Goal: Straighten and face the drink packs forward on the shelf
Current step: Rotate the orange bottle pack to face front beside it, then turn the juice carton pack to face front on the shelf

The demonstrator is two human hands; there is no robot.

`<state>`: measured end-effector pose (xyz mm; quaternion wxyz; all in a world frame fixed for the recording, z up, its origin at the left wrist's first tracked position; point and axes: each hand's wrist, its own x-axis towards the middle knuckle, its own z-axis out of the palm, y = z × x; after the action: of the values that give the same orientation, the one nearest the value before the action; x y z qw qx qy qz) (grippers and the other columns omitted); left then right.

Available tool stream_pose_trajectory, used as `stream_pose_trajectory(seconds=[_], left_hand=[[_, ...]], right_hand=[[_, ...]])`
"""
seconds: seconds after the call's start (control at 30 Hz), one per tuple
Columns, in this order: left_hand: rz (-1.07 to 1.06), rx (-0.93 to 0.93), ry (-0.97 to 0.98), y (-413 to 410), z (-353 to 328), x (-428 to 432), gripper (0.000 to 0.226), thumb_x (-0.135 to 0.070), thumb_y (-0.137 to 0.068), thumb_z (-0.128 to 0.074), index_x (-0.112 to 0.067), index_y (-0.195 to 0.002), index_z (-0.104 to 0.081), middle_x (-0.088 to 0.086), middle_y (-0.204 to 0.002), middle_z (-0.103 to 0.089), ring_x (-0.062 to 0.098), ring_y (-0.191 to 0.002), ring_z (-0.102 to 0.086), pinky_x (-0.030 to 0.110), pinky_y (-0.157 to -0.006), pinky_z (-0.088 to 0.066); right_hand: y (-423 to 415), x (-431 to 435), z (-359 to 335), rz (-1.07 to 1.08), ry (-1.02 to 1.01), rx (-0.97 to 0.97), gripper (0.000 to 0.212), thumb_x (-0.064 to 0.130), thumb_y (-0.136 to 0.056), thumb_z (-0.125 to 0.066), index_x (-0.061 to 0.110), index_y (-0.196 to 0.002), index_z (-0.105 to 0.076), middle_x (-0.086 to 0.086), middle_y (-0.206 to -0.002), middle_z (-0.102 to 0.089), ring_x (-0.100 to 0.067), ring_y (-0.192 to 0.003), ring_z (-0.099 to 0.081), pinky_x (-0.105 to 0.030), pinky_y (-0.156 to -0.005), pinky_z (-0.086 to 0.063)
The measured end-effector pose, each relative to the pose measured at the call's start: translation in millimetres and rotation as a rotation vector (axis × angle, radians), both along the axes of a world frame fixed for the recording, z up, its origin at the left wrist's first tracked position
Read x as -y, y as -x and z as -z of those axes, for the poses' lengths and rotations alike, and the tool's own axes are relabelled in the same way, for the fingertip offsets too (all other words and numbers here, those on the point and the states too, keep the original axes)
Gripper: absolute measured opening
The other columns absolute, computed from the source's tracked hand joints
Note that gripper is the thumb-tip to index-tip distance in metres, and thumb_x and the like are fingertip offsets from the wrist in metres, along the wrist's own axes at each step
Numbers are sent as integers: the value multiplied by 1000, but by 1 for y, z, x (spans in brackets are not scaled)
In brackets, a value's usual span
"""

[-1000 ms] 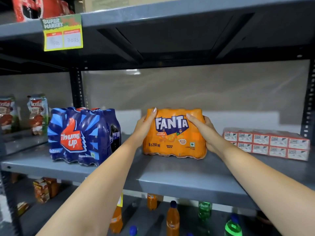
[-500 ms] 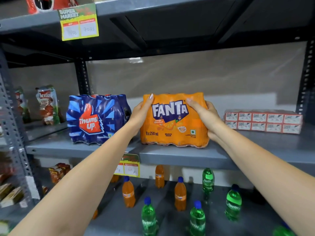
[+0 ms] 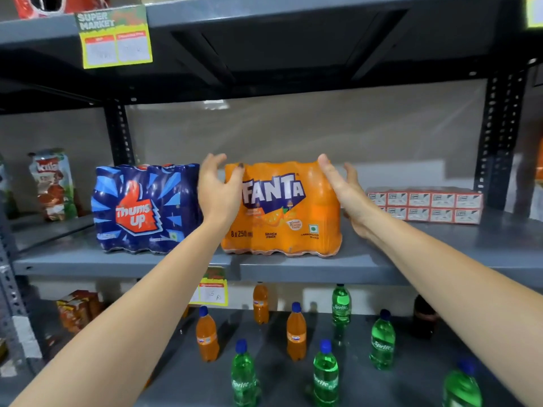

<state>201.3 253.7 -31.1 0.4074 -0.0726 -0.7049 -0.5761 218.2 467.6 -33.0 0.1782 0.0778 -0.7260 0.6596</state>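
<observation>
An orange Fanta pack [image 3: 285, 218] stands at the front edge of the grey middle shelf [image 3: 293, 268], its label facing me. A blue Thums Up pack [image 3: 144, 210] stands just left of it, label forward too. My left hand [image 3: 219, 192] hovers at the Fanta pack's left upper corner with fingers spread, partly in front of the label. My right hand [image 3: 343, 195] is off the pack's right side, fingers apart, palm turned inward. Neither hand grips the pack.
A flat red-and-white carton pack [image 3: 426, 208] lies right of the Fanta pack. Snack bags [image 3: 53, 183] stand on the neighbouring shelf at left. Below, several loose Fanta bottles [image 3: 296, 333] and Sprite bottles [image 3: 382, 342] stand scattered. A price tag [image 3: 114, 39] hangs from the upper shelf.
Both hands have let go of the Fanta pack and opened, drawing slightly away from its sides. The pack now rests at the shelf's front edge. The view has pulled back and tilted down.
</observation>
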Motion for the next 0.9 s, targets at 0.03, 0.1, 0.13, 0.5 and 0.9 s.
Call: stream_pose_trajectory(seconds=[0.03,0.1,0.13,0.5,0.9], left_hand=[[-60,-119,26,-6,-4,-9,42,-25,-92,-59,-20,-133,-54,0,-152,-40,16,-143,-33,36,-116,-32],[-93,-310,92,-22,-17,-37,40,-17,-89,-58,-19,-129,-57,3,-156,-35,19,-149,-21,32,-120,-18],[-83,-389,137,-28,-23,-54,38,-16,-87,-58,-18,-125,-59,4,-155,-37,21,-149,-21,31,-119,-17],[223,89,523,5,-32,-277,49,-35,-90,-58,-12,-134,-54,7,-142,-53,25,-130,-50,31,-102,-39],[427,843,183,118,-6,-308,24,-23,-103,-44,-7,-88,-54,3,-70,-65,12,-58,-60,24,-50,-53]], right_hand=[[0,-9,-2,27,-19,-42,93,67,-89,-47,30,-159,3,-4,-164,-23,-27,-147,-30,-43,-110,-30],[4,-35,-7,96,-58,-121,85,61,-95,-42,27,-158,3,-2,-167,-14,-20,-151,-19,-37,-115,-19],[9,-51,-10,150,-71,-156,80,56,-98,-42,23,-159,-2,-5,-165,-19,-19,-150,-22,-30,-111,-20],[56,-269,-14,684,-195,-107,62,26,-87,-60,3,-141,-41,-18,-137,-57,-36,-126,-54,-37,-103,-41],[103,-332,10,298,-132,371,37,19,-92,-67,-6,-114,-51,-15,-81,-68,-23,-61,-62,-24,-41,-46]])
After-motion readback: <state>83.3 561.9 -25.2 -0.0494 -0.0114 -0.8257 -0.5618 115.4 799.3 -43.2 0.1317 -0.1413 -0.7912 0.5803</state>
